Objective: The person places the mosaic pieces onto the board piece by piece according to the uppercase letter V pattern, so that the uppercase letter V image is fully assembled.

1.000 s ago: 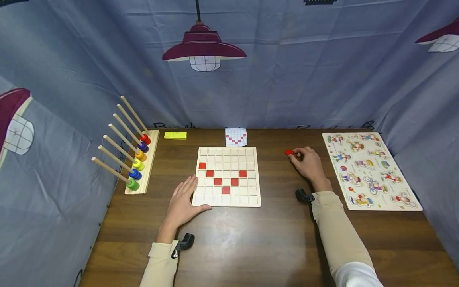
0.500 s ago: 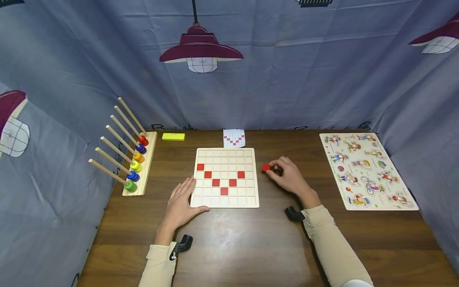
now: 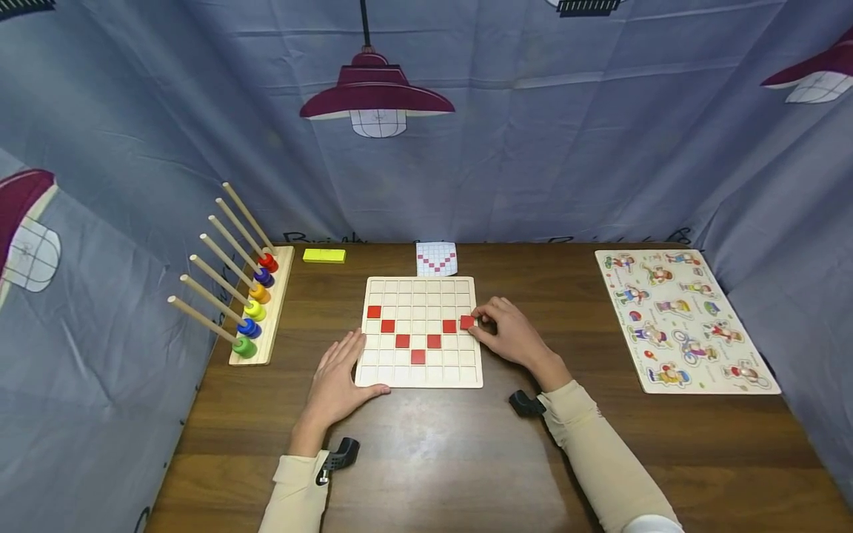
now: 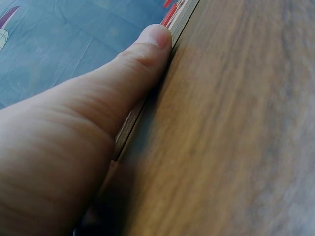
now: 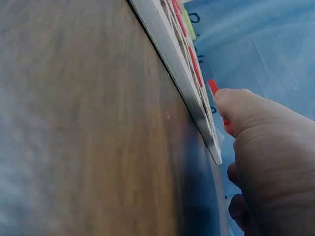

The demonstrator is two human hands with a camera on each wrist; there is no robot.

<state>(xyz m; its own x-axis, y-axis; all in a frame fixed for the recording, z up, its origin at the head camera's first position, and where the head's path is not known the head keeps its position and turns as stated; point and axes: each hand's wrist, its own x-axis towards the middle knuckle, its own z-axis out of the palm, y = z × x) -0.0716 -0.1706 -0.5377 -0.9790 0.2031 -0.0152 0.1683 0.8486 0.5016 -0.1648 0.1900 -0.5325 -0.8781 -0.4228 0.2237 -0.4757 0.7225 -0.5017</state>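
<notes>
A pale wooden grid board [image 3: 446, 373] lies in the middle of the table in the head view, with several red square tiles set in its cells in a V shape. My left hand [image 3: 336, 385] rests at the board's near left corner, fingers straight along the left edge and thumb [image 4: 142, 54] against the front edge. Between thumb and fingertips, my right hand [image 3: 512, 337] pinches another red tile [image 3: 467, 322] over the board's right edge. In the right wrist view this held tile [image 5: 213, 87] is raised above the board's surface, partly hidden by the thumb.
A small pattern card [image 3: 436, 259] with a red V leans behind the board. To the left stand a peg stand [image 3: 275, 311] with coloured rings and a yellow block [image 3: 324, 256]. A picture puzzle board [image 3: 673, 326] lies on the right. A blue curtain [image 3: 520, 163] surrounds the table.
My right hand has carried the red tile leftward, from the table right of the board to over the board's right edge. The left hand has stayed at the board's corner.
</notes>
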